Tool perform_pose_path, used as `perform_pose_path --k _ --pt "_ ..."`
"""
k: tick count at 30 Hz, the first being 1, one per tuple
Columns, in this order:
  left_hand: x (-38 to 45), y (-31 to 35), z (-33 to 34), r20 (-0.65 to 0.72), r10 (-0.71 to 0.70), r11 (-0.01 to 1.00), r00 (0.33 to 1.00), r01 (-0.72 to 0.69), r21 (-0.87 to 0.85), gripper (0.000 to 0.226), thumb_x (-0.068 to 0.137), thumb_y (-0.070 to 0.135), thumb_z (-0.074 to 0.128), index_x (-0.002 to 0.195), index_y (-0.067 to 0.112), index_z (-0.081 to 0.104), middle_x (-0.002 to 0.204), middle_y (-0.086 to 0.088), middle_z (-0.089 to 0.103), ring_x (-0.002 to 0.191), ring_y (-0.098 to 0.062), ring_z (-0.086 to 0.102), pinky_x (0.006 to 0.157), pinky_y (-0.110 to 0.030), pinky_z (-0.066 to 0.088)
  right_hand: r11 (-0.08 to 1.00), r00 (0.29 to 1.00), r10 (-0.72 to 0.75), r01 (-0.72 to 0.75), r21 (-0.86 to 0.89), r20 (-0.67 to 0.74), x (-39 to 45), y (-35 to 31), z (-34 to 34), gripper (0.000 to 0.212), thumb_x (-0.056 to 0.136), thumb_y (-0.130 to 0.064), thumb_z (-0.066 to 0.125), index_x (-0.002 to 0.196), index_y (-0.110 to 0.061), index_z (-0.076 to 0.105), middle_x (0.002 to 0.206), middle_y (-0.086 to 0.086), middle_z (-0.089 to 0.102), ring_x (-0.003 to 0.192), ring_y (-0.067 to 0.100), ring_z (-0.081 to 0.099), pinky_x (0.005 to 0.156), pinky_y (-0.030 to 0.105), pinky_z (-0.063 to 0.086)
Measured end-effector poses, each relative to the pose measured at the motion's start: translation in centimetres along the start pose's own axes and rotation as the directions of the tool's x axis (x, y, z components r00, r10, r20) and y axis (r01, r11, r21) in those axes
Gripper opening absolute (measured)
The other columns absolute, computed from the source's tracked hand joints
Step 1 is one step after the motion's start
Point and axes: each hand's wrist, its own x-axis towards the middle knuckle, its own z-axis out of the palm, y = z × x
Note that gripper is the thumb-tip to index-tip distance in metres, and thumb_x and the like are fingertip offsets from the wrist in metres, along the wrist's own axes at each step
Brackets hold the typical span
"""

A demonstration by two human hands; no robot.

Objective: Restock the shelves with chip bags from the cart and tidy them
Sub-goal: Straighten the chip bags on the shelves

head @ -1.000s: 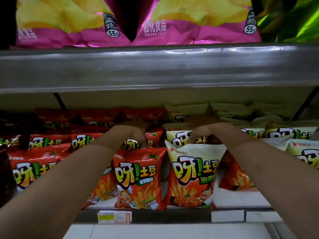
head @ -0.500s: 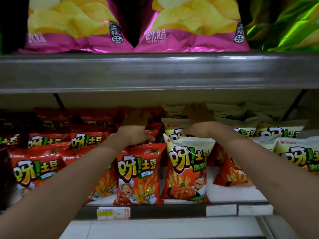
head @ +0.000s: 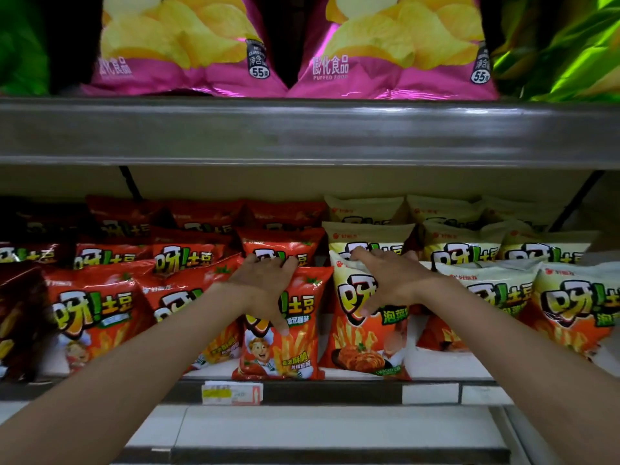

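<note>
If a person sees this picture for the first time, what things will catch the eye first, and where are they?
First come the two bare arms reaching in from below: the left hand grips the top of a front red chip bag and the right hand grips the white-topped bag beside it, at the middle of the lower shelf. Next are the two big pink chip bags on the shelf above.

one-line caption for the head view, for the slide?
Left hand grips the front red chip bag, right hand the cream bag, on the shelf.
</note>
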Motion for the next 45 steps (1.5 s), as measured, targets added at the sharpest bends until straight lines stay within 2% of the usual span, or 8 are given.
perform_pose_path --k 6,17,22,26,35,37,41,45 --pt "0.4 -0.1 0.4 -0.204 -0.004 1.000 0.979 -0.001 -0.021 0.108 0.069 0.058 0.075 0.146 0.014 0.012 0.139 -0.008 0.035 0.133 -0.027 0.032 0.113 -0.044 0.016 0.999 0.979 -0.009 -0.001 -0.046 -0.205 -0.6 0.6 1.1 0.085 0.074 -0.046 0.076 0.139 -0.031 0.024 0.135 -0.002 0.038 0.131 0.019 0.031 0.105 0.043 0.022" --pt "0.8 0.0 1.1 -0.229 -0.075 0.995 0.970 0.087 0.039 0.107 0.069 0.055 0.076 0.145 0.014 0.014 0.137 -0.009 0.034 0.132 -0.027 0.032 0.115 -0.050 0.013 0.998 0.986 -0.064 0.068 0.020 -0.153 -1.5 0.9 1.2 0.076 0.080 -0.041 0.073 0.139 -0.030 0.027 0.146 -0.004 0.032 0.138 0.016 0.025 0.113 0.039 0.010" --pt "0.3 0.1 0.8 -0.220 -0.063 0.998 0.973 0.063 -0.006 0.111 0.067 0.054 0.079 0.146 0.013 0.013 0.144 -0.009 0.030 0.138 -0.027 0.025 0.118 -0.049 0.010 0.996 0.987 0.021 -0.034 -0.083 -0.159 -1.7 0.1 0.7 0.099 0.076 -0.051 0.073 0.150 -0.028 0.011 0.147 0.003 0.022 0.142 0.022 0.015 0.118 0.051 0.001" --pt "-0.5 0.5 0.2 -0.314 -0.059 0.998 0.948 0.058 -0.013 0.118 0.063 0.058 0.080 0.148 0.011 0.012 0.146 -0.010 0.026 0.140 -0.028 0.022 0.119 -0.048 0.008 0.994 0.975 0.043 -0.064 -0.090 -0.216 -2.6 -1.4 0.2 0.110 0.074 -0.058 0.071 0.153 -0.028 -0.001 0.150 0.005 0.015 0.144 0.024 0.005 0.118 0.054 -0.003" --pt "-5.5 -1.0 1.0 -0.481 0.047 0.999 0.876 -0.048 0.010 0.120 0.065 0.062 0.076 0.150 0.010 0.009 0.147 -0.011 0.023 0.143 -0.027 0.016 0.121 -0.045 -0.001 0.997 0.941 0.015 -0.039 -0.062 -0.337 -5.8 -7.8 1.1 0.103 0.077 -0.055 0.070 0.153 -0.027 0.006 0.156 0.003 0.010 0.147 0.022 0.001 0.119 0.052 -0.001" --pt "-7.0 -1.9 1.3 -0.507 0.057 0.996 0.860 -0.083 -0.028 0.110 0.070 0.061 0.073 0.148 0.009 0.016 0.145 -0.009 0.026 0.142 -0.026 0.020 0.121 -0.043 -0.001 0.999 0.942 -0.001 -0.016 -0.048 -0.335 -6.2 -9.7 1.1 0.099 0.078 -0.054 0.070 0.152 -0.026 0.010 0.155 0.002 0.014 0.145 0.021 0.006 0.119 0.050 0.004" --pt "-9.8 -4.2 2.2 -0.557 0.002 0.947 0.830 -0.181 -0.267 0.061 0.088 0.041 0.062 0.137 0.012 0.040 0.136 -0.007 0.036 0.133 -0.024 0.033 0.121 -0.038 0.004 0.999 0.950 -0.054 0.052 -0.016 -0.308 -6.2 -13.7 1.1 0.086 0.084 -0.051 0.065 0.151 -0.023 0.020 0.154 0.001 0.021 0.142 0.021 0.015 0.117 0.043 0.015" --pt "-11.3 -8.1 2.8 -0.535 -0.131 0.864 0.835 -0.169 -0.475 0.035 0.091 0.028 0.060 0.123 0.014 0.055 0.130 -0.009 0.046 0.126 -0.027 0.042 0.112 -0.038 0.026 0.993 0.959 -0.090 0.106 0.046 -0.267 -4.4 -17.4 0.4 0.073 0.089 -0.050 0.059 0.149 -0.021 0.028 0.153 0.002 0.025 0.142 0.021 0.021 0.114 0.041 0.026"
